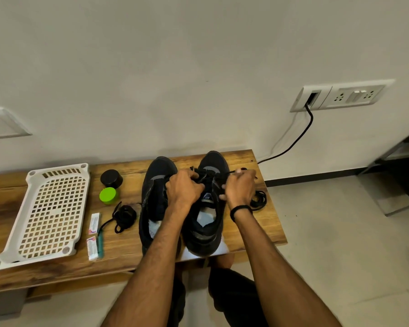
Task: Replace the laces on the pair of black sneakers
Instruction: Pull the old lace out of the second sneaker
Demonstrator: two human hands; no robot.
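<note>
- Black sneakers stand side by side on the wooden bench (265, 223), toes to the wall and heels toward the person, so the eyelets face up within reach of both hands.
- The left hand (184, 187) curls its fingers over the front of the right-hand shoe (214, 161), seemingly to steady it. Whether it also pinches a strand is hidden.
- The right hand (240, 187) pinches the lace (229, 172) between thumb and finger and draws it out sideways, probably to take up slack through an eyelet.
- The spare length (259, 200) lies coiled on the bench just beside that wrist.
- The left-hand shoe (156, 199) waits untouched, and a second lace bundle (124, 217) lies just beside it.
- The white tray (50, 213) and the two small jars, black (111, 178) and green (108, 195), sit well to the left, away from the work.
</note>
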